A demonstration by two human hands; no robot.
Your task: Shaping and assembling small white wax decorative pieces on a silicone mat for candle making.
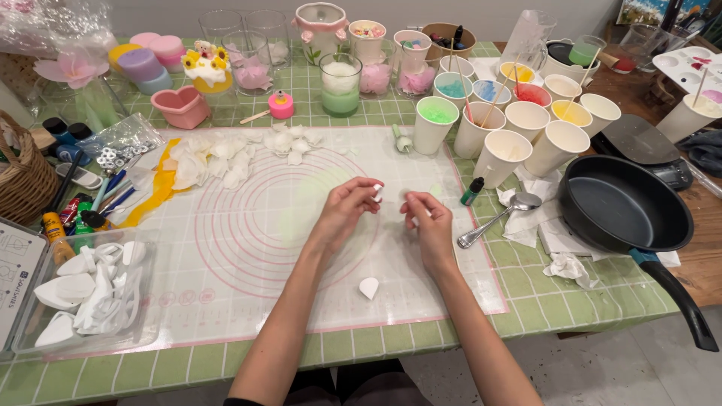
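- Lying nearest the viewer, a single white petal point(368, 287) rests on the pink-ringed mat point(248, 301), apart from both hands.
- Left hand point(344, 213): fingertips pinched on a small white piece point(378, 194), held just above the mat's centre.
- Right hand point(430, 222): fingers curled and clenched around another pale bit, of which only a sliver shows; the two hands are near each other but not touching.
- Judged technique: such thin pieces look fragile, so a light pinch at the edges, with the hands kept low over the mat, should limit cracking or dropping.
- Left edge: a clear tray point(30, 342) holding larger white shapes, beside a wicker basket point(19, 180).
- Right of the mat: a metal spoon point(496, 218) on crumpled tissue, a small green-capped bottle point(472, 191), and a dark frying pan point(624, 207) whose handle juts over the surface edge, where an elbow could catch it.
- Beyond the hands: a scatter of white petals point(226, 158) on the mat's far side.
- Farthest: paper cups point(519, 128) of coloured contents with stir sticks, glass jars and a pink heart mould point(180, 107), crowding the green checked surface point(587, 301).
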